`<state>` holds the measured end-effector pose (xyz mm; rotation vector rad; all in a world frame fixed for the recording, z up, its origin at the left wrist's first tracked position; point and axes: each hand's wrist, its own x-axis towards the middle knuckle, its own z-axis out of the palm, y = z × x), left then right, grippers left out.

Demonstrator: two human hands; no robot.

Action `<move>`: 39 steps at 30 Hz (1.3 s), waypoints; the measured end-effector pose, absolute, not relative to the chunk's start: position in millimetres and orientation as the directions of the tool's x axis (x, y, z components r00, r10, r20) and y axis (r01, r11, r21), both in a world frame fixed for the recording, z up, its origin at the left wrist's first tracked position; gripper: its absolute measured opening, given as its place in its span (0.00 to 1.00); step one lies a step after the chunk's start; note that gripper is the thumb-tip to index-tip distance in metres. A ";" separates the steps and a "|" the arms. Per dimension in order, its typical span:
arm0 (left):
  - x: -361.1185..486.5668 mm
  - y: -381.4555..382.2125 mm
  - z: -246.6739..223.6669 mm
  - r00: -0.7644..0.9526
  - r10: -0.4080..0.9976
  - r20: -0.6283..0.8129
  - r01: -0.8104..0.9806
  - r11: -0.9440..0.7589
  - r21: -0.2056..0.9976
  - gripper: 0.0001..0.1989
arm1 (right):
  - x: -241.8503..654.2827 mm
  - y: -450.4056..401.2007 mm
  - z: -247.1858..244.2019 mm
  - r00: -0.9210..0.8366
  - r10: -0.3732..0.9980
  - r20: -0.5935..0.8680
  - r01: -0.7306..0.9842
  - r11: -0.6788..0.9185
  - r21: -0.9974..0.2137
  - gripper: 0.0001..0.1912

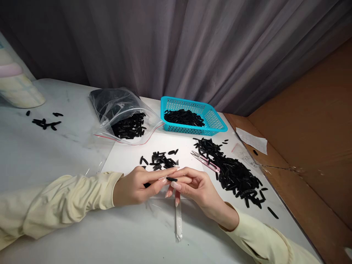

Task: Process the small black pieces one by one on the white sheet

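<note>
A pleated dark grey fabric curtain (123,47) closes the back of the workplace, and a flat brown panel (308,88) bounds the right side. Below them spreads a pale, glossy, marbled tabletop (68,157), partly covered by a smooth white sheet (181,143). Toward the rear stand a turquoise perforated plastic basket (217,124) and, left of it, a clear plastic zip bag (118,106) with a red seal line, its mouth facing the worker; both contain black pieces. A long heap of black slender pieces (239,174) lies at right, while a smaller cluster (162,161) lies just beyond the hands. The left hand (140,183) and right hand (196,185) meet over the sheet's near edge, each grip pinching with thumb and fingers. A white-wrapped narrow rod (178,223) projects beneath the right hand (whether the lower fingers clasp it cannot be told). Pink-handled metal snips (207,162) rest against the heap. Smallest is the slim black tapered piece (172,179) held between the hands: probably light, dry and rather stiff, perhaps brittle if bent, and best taken near its two ends, leaving the middle exposed.
</note>
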<state>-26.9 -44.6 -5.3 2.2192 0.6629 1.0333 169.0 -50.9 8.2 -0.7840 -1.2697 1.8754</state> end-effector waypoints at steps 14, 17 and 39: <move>-26.6 -27.1 4.8 0.541 0.837 -0.085 -0.044 0.129 0.991 0.28 | 170.1 4.4 61.3 -0.326 0.909 0.258 0.162 0.322 -0.933 0.08; -27.6 -19.1 4.9 0.563 0.811 -0.161 -0.138 0.284 0.949 0.32 | 173.1 56.5 80.2 -0.378 0.849 0.368 0.596 0.528 -0.605 0.06; -22.8 -13.8 0.3 0.593 0.771 -0.233 -0.290 0.474 0.832 0.30 | 114.6 -10.3 28.0 -0.693 0.649 0.314 0.350 0.684 -0.640 0.05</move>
